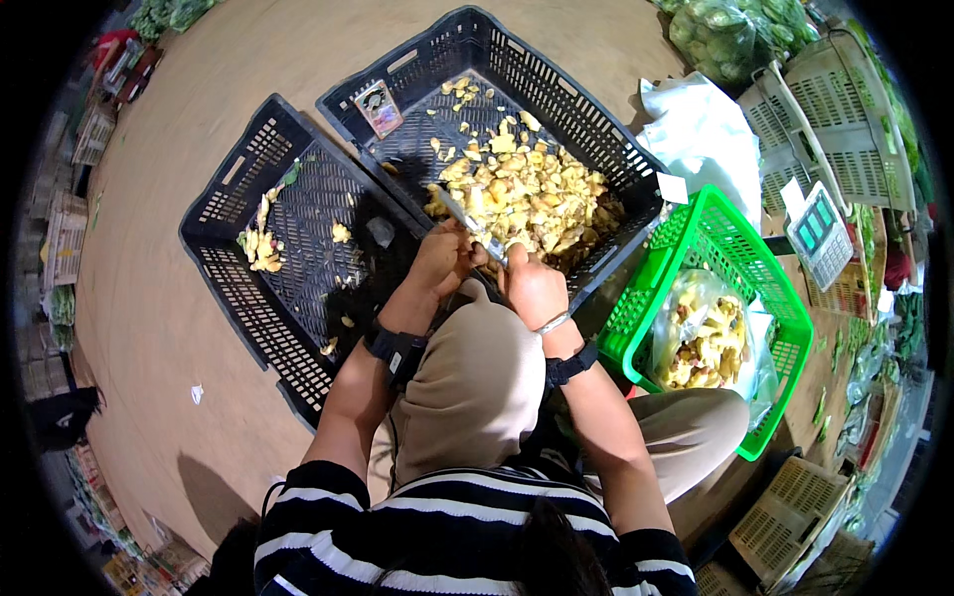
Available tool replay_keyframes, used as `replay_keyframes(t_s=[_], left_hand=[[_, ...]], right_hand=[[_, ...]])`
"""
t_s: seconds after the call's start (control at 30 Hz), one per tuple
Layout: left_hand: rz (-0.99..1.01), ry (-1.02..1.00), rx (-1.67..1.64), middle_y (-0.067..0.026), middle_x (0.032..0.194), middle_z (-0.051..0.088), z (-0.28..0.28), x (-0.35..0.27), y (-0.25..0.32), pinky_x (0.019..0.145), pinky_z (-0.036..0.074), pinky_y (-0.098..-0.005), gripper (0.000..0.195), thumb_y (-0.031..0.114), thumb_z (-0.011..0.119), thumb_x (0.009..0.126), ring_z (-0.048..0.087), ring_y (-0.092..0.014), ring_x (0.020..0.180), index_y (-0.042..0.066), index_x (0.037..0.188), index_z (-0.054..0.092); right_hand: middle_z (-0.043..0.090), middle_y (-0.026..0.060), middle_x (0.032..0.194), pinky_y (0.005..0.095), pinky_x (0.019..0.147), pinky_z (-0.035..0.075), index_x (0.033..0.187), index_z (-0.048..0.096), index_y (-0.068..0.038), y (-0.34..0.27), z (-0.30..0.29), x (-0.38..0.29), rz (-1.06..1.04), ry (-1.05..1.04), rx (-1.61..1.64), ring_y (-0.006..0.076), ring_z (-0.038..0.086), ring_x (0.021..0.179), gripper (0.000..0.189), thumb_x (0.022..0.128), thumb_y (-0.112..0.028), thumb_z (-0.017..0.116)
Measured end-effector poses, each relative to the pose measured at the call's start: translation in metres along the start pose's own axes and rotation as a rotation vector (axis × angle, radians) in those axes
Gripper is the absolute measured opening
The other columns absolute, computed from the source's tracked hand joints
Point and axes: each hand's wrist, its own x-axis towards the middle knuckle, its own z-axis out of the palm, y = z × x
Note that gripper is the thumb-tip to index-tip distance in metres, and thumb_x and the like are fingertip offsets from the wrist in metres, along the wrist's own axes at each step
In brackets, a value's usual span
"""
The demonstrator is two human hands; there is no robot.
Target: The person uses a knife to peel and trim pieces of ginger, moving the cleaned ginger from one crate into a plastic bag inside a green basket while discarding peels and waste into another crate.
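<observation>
My right hand (533, 290) is closed round the handle end of a knife (460, 214), whose blade points up and left over the ginger. Close against the blade are the bent fingers of my left hand (443, 257); whatever lies between them is hidden. Both hands are above my raised knee, at the near edge of a large black plastic crate (596, 104). Inside it lies a heap of yellow ginger pieces and trimmings (522, 190). A second black crate (223, 186) to the left holds a few knobbly ginger roots (262, 249) along its side.
On the right stands a green plastic basket (794, 328) with a clear bag of ginger (704, 335). Behind it are a white sack (697, 123) and a scale display (820, 235). A picture card (378, 109) leans inside the large crate. Pale crates (790, 514) and bagged vegetables (719, 33) line the right side.
</observation>
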Motion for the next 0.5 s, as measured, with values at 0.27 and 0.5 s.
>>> replay_keyframes(t_s=[0.27, 0.5], left_hand=[[-0.187, -0.081, -0.016, -0.0048, 0.076, 0.049, -0.004, 0.0, -0.004, 0.049, 0.035, -0.0224, 0.021, 0.015, 0.042, 0.09, 0.043, -0.01, 0.057, -0.001, 0.103, 0.047], [-0.187, -0.114, -0.104, -0.0031, 0.072, 0.048, -0.008, -0.001, 0.003, 0.049, 0.031, -0.02, 0.031, 0.024, 0.034, 0.093, 0.036, -0.009, 0.054, -0.003, 0.101, 0.047]], right_hand=[[0.056, 0.011, 0.063, 0.0343, 0.04, 0.046, 0.082, 0.041, -0.005, 0.015, 0.015, 0.017, 0.184, 0.021, -0.22, 0.0254, 0.058, 0.048, 0.008, 0.079, -0.012, 0.045], [0.055, 0.0153, 0.057, 0.0388, 0.042, 0.045, 0.08, 0.042, -0.004, 0.001, -0.006, 0.005, 0.008, 0.084, 0.012, 0.0307, 0.056, 0.048, 0.022, 0.079, -0.022, 0.054]])
